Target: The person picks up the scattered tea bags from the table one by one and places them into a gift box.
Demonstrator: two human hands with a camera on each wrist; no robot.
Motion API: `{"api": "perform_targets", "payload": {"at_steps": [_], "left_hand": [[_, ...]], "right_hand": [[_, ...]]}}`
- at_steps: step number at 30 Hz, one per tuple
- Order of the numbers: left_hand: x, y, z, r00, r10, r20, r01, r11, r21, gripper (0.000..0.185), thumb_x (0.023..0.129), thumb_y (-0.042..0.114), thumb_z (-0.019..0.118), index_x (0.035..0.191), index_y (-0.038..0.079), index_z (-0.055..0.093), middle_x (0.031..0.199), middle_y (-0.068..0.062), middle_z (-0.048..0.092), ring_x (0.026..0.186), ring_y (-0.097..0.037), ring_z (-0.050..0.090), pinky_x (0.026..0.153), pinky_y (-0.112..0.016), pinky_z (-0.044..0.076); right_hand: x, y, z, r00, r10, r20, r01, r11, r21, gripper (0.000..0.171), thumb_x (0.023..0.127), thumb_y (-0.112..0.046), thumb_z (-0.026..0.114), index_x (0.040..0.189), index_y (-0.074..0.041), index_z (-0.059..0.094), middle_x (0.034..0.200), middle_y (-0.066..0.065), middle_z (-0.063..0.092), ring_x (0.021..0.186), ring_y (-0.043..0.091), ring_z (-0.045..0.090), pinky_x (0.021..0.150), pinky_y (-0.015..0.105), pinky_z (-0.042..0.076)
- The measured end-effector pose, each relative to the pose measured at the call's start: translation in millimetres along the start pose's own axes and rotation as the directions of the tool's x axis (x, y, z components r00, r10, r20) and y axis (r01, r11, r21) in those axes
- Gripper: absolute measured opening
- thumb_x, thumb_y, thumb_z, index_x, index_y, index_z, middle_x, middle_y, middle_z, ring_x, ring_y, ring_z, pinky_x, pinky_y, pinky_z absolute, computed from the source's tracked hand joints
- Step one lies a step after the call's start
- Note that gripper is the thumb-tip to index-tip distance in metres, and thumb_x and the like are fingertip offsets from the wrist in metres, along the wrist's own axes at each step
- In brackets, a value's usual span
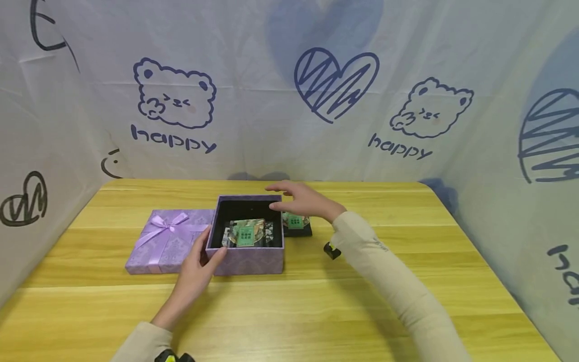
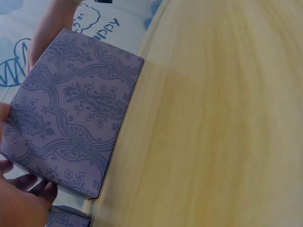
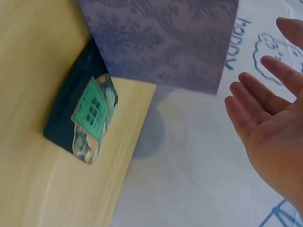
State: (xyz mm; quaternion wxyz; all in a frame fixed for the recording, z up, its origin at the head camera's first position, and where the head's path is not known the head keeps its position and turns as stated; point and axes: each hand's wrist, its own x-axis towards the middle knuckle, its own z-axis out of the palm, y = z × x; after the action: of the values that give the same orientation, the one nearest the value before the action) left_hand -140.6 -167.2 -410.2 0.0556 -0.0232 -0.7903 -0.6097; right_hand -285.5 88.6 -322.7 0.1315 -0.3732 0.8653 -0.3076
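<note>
A purple patterned gift box (image 1: 249, 262) stands on the table without its lid, its dark inside showing. My left hand (image 1: 197, 267) holds it at the front left corner, thumb at the front rim and fingers along the left side. Inside lies a packet (image 1: 246, 233) with a green label, over other dark packets. Above the right rim hovers my right hand (image 1: 303, 200), fingers spread and nothing in them. Another green-labelled packet (image 3: 92, 109), dark with a food picture, lies on the table against the box's right side, partly hidden by the box in the head view.
The purple lid (image 1: 181, 246) with a ribbon bow lies left of the box, close against it. A wooden-topped table (image 1: 362, 311) bears everything. White cloth (image 1: 253, 100) with blue drawings hangs behind the table and at both sides.
</note>
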Motion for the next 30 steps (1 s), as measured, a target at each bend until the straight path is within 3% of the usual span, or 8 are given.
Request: {"api": "perform_targets", "payload": {"at_steps": [6,19,30], "left_hand": [[-0.5,0.9,-0.3,1.0,-0.001,0.002,0.001,1.0,-0.009,0.066,0.097,0.015,0.06,0.151,0.002,0.025,0.142,-0.029,0.04,0.121,-0.037,0.047,0.086,-0.008,0.041],[0.0,1.0,0.6,1.0,-0.006,0.003,0.006,1.0,-0.009,0.066,0.097,0.015,0.06,0.151,0.002,0.025,0.143,-0.029,0.039,0.122,-0.039,0.046,0.086,-0.007,0.04],[-0.1,0.8,1.3,1.0,-0.001,0.002,0.001,1.0,-0.008,0.066,0.097,0.015,0.06,0.151,0.002,0.025,0.143,-0.029,0.04,0.12,-0.037,0.047,0.085,-0.008,0.041]], "right_hand": [[-5,12,-7,0.999,0.019,-0.051,-0.017,0.999,0.036,0.052,0.098,-0.028,0.058,0.145,-0.009,0.045,0.146,0.008,0.044,0.134,0.026,0.037,0.109,0.041,0.031],[-21,42,-2,0.991,0.11,-0.074,-0.108,0.994,0.031,0.057,0.097,-0.03,0.059,0.146,-0.008,0.042,0.149,0.012,0.04,0.135,0.032,0.035,0.109,0.047,0.031],[-27,76,13,0.971,0.24,0.003,-0.24,0.97,0.047,0.081,0.084,-0.034,0.077,0.15,-0.013,0.036,0.154,0.007,0.032,0.139,0.029,0.028,0.11,0.05,0.028]]}}
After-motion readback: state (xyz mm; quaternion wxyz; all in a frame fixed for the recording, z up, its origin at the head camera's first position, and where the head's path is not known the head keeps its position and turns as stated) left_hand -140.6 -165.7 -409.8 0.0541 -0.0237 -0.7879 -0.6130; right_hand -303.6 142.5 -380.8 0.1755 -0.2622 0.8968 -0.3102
